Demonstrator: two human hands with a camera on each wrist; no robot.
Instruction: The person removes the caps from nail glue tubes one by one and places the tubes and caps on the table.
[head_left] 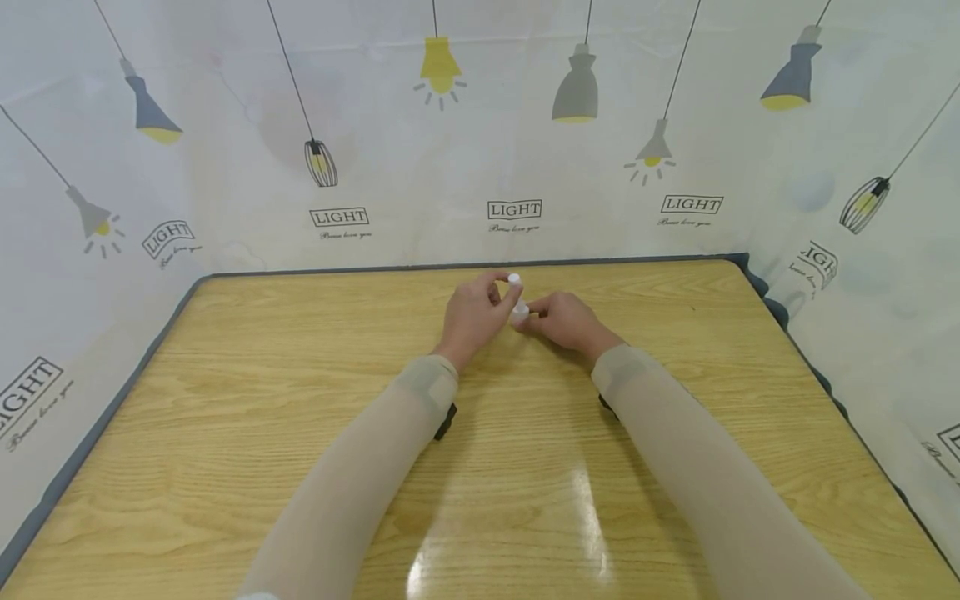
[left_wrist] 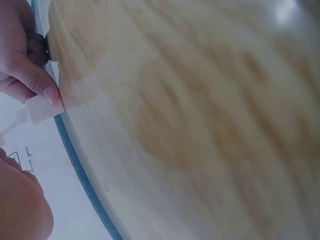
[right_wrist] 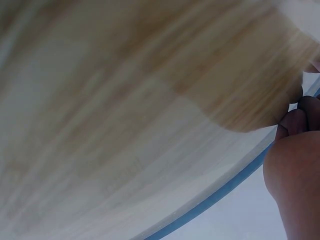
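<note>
Near the far side of the table is a small white bottle (head_left: 520, 316) with a narrow upper part. My left hand (head_left: 476, 317) pinches its white top (head_left: 513, 278) between thumb and index finger. From the other side, my right hand (head_left: 567, 322) grips the wider body low down, close to the tabletop. In the left wrist view, the right thumb presses on the bottle's body (left_wrist: 45, 109), and a slim white part points toward the left hand (left_wrist: 22, 205). The right wrist view catches only part of the right hand (right_wrist: 297, 155); the bottle is hidden there.
Both hands work above a wood-grain table (head_left: 300, 367) with a dark blue edge. A pale backdrop (head_left: 420, 183) printed with hanging lamps stands behind it and along both sides.
</note>
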